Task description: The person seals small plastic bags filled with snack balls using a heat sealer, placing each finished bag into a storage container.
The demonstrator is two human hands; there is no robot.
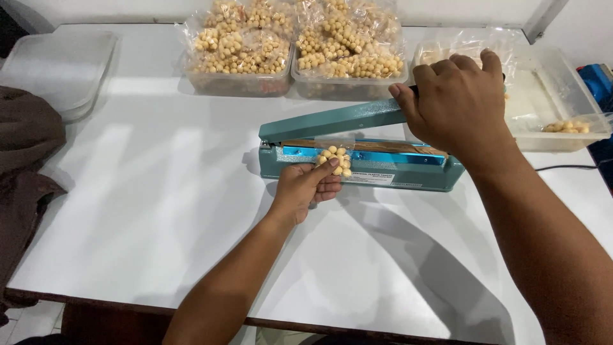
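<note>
One teal heat sealer stands on the white tabletop, set toward the far edge and right of centre. Its lever arm is raised at an angle, hinged at the left end.

Right hand: closed around the free end of the lever arm, fingers wrapped over the handle.

Left hand: closed on one small clear bag of round yellow snacks, pinched between thumb and fingers. The bag's open top lies across the sealing bar, under the raised arm; the filled part hangs at the sealer's near face.

Along the far edge: two clear plastic tubs side by side, both heaped with filled bags of the same yellow snacks. The number of bags in them cannot be counted.

At the far right corner: one clear container holding a few loose snacks, and empty clear bags behind the right hand.

At the far left corner: one empty lidded clear container. One dark brown cloth overhangs the left edge.
</note>
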